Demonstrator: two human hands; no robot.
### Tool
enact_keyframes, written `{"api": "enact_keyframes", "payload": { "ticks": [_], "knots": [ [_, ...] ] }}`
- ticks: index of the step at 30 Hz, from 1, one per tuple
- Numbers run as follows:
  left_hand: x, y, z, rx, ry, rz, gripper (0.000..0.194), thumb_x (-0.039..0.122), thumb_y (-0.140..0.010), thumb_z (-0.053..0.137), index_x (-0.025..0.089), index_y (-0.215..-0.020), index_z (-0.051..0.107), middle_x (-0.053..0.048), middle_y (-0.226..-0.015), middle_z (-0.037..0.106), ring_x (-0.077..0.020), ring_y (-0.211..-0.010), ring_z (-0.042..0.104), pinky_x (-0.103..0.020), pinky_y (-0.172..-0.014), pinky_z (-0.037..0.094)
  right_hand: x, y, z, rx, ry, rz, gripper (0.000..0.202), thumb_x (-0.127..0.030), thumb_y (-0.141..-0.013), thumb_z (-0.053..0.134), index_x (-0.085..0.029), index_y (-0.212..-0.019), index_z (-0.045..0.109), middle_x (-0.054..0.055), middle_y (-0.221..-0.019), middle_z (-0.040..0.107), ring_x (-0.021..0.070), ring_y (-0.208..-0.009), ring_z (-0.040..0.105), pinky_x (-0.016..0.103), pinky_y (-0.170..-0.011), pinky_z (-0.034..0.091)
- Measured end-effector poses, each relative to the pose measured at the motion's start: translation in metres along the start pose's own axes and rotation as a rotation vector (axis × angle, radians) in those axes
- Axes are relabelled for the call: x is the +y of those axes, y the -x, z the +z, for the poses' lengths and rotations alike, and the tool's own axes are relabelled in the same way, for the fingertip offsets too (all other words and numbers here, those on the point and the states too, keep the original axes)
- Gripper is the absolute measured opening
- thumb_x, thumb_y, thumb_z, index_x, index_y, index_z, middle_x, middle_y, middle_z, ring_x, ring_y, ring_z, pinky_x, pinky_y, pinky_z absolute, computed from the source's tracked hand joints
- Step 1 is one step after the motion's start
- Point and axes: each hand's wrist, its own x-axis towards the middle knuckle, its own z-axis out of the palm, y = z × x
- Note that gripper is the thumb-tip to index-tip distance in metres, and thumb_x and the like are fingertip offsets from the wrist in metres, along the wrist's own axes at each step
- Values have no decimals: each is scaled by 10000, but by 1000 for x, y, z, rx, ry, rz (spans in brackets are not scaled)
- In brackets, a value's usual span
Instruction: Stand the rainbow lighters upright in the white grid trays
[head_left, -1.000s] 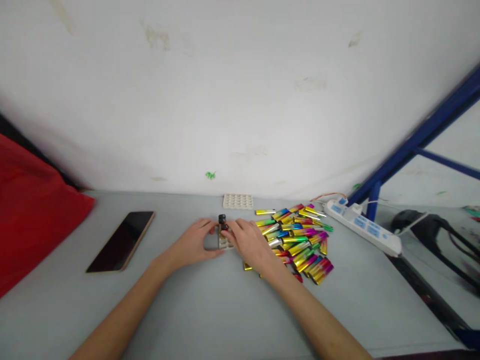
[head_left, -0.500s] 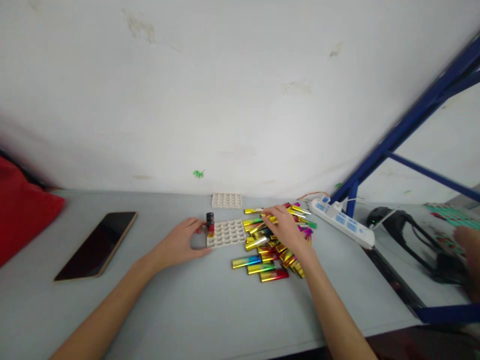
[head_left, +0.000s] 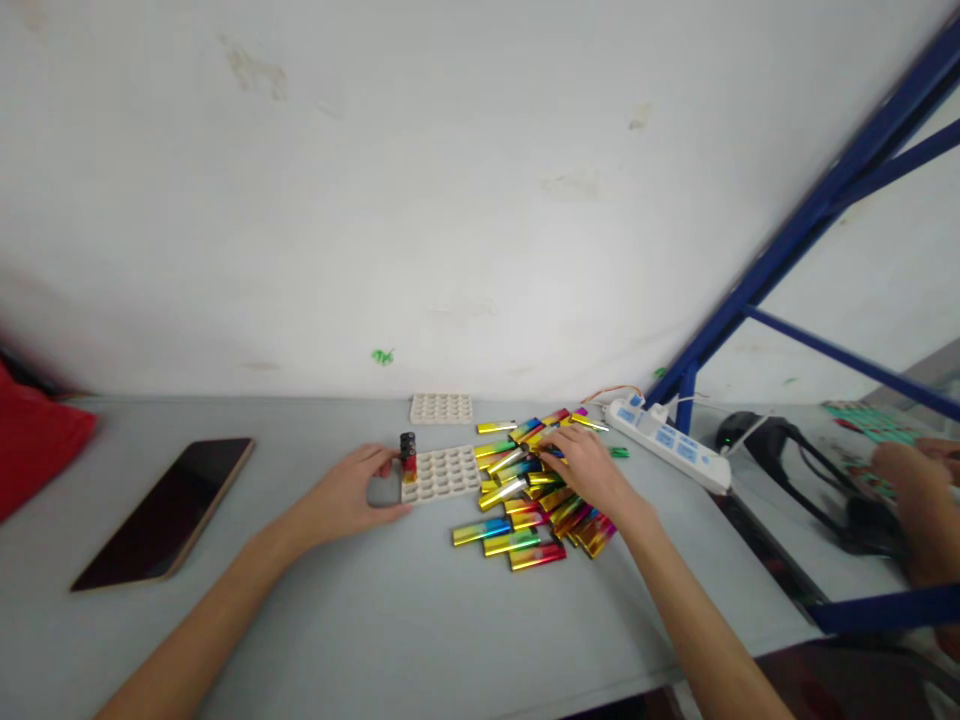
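Your left hand (head_left: 352, 492) rests on the table (head_left: 375, 620) at the left edge of the near tray (head_left: 442, 472), fingers curled loosely around that edge and the two lighters (head_left: 408, 455) standing upright in its left column; the hand is steadying rather than clamped on anything. Your right hand (head_left: 589, 468) lies on top of the pile (head_left: 532, 490) of metallic lighters to the right of the tray, fingers bent down into it, but whether they have closed on one cannot be told from this view. The pile is loose and overlapping, so a lighter drawn from the middle could, I judge, drag its neighbours and scatter them toward the near edge, where three lie apart from the rest already. The shiny sleeves look slick, so a light pinch may let one slip. The standing lighters are tall and narrow and sit right beside your left fingertips; a nudge there, or a knock from the right hand crossing over, could tip them. The tray looks light, so if the left hand eases off it may slide. A second tray (head_left: 441, 408) sits farther back by the wall, a power strip (head_left: 664, 440) lies just right of the pile, a phone (head_left: 165, 510) well to the left, and another person's hand (head_left: 911, 485) works at the far right.
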Motion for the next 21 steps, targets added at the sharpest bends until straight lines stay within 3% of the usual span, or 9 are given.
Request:
{"api": "enact_keyframes", "payload": {
  "ticks": [3,6,9,12,16,19,21],
  "knots": [
    [2,0,-1,3,0,2,483,705,-873,876,281,-1022,698,-92,-1083,803,-359,-998,775,-486,-976,670,-12,-9,2,136,-266,67,338,-509,-1242,607,-255,-1207,828,153,-1181,897,349,-1112,818,526,-1082,637],
    [5,1,-2,-8,0,7,467,681,-881,874,280,-1044,701,-85,-1098,806,-362,-1022,776,-490,-1002,668,-36,-26,2,180,-657,177,551,-739,-1226,519,-258,-1219,788,31,-847,792,272,-768,726,412,-810,615],
    [6,1,-2,-16,-7,1,469,666,-869,887,275,-1059,710,-98,-1095,803,-377,-1033,783,-500,-1003,669,-67,-47,5,172,-873,239,585,-826,-1086,711,-255,-1118,838,-39,-689,630,212,-623,538,336,-623,456],
    [6,3,-2,-12,-19,2,451,649,-864,900,282,-1034,700,-100,-1086,801,-378,-1027,783,-497,-991,669,-99,-62,18,188,-986,276,558,-786,-892,941,-250,-1023,857,-42,-713,611,179,-662,465,308,-611,386],
    [6,5,-1,4,-23,7,436,636,-874,906,289,-1032,694,-92,-1096,810,-370,-1036,780,-477,-979,664,-133,-57,47,99,-1218,321,761,-1004,-836,872,-264,-808,694,-27,-722,576,176,-687,488,307,-627,428],
    [9,7,-1,0,-22,-8,422,608,-876,904,284,-1027,680,-93,-1108,809,-367,-1044,778,-471,-982,658,-147,-43,60,-36,-1386,290,820,-1096,-892,750,-291,-844,603,-18,-765,617,186,-670,554,327,-640,516],
    [12,7,-2,-12,-20,-19,419,592,-874,902,278,-1026,669,-95,-1111,807,-363,-1045,775,-472,-991,657,-152,-36,63,-137,-1470,314,814,-1094,-885,771,-302,-923,592,-60,-726,572,152,-572,468,305,-564,478]
  ]
}}
